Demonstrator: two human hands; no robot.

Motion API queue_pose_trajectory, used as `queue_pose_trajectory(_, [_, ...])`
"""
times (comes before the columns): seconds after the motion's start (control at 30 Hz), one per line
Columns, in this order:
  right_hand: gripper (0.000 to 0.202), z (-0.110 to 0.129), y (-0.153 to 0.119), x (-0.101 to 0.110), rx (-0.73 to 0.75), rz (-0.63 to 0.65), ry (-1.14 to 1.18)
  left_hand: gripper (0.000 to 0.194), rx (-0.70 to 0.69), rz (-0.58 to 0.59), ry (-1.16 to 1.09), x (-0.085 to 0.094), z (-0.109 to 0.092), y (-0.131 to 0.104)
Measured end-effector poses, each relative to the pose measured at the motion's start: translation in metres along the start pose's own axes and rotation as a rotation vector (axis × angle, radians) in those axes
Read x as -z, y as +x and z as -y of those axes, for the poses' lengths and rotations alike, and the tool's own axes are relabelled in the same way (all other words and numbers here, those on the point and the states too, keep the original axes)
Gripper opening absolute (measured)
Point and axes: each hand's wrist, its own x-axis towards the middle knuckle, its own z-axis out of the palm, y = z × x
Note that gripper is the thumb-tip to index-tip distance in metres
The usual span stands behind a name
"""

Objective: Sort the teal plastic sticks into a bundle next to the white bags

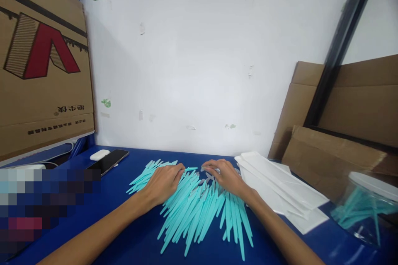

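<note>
Many slim turquoise sticks (199,211) lie fanned out on the blue table (124,242), with another bunch to the left. My left hand (166,180) is closed over the pile's upper left part, a turquoise stick pinched at its fingertips and pointing right. Opposite it, my right hand (225,176) has its thumb and fingers pinched together on a small translucent grey piece (203,169). Several similar grey pieces (209,177) lie between the hands, among the upper ends of the sticks.
White paper sheets or bags (280,182) lie right of the pile. A clear tub (363,211) with turquoise sticks stands far right. At the left are a phone (110,161), a white case (99,155) and a large cardboard box (46,91). Folded cardboard (329,161) leans at the right.
</note>
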Motion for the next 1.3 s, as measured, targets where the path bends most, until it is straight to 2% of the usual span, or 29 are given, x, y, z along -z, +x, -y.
queue_pose_trajectory(0.17, [0.032,0.008,0.003,0.004,0.002,-0.058,0.043,0.035,0.012,0.007,-0.028,0.002,-0.001,0.000])
queue_pose_trajectory(0.4, [0.045,0.017,0.006,0.007,-0.089,-0.167,0.185,0.033,-0.026,0.017,-0.028,0.002,-0.002,-0.001])
queue_pose_trajectory(0.73, [0.041,0.017,0.005,0.002,-0.027,-0.045,0.221,0.034,-0.053,0.025,-0.122,0.007,-0.006,-0.001])
queue_pose_trajectory(0.93, [0.036,0.032,0.004,-0.003,0.026,0.009,0.330,0.035,-0.093,0.032,-0.170,0.007,-0.009,-0.005])
queue_pose_trajectory(1.03, [0.036,0.035,0.004,-0.002,0.038,0.001,0.267,0.035,-0.097,0.022,-0.143,0.006,-0.009,-0.005])
queue_pose_trajectory(1.13, [0.038,0.027,0.003,0.001,0.034,-0.037,0.114,0.035,-0.079,0.001,-0.050,0.007,-0.008,-0.002])
queue_pose_trajectory(1.2, [0.036,0.018,0.003,0.002,0.025,-0.063,-0.026,0.035,-0.024,-0.025,0.066,0.010,-0.005,0.001])
queue_pose_trajectory(1.3, [0.033,0.004,0.002,0.003,0.023,-0.025,-0.204,0.031,0.066,-0.056,0.240,0.012,0.006,0.005])
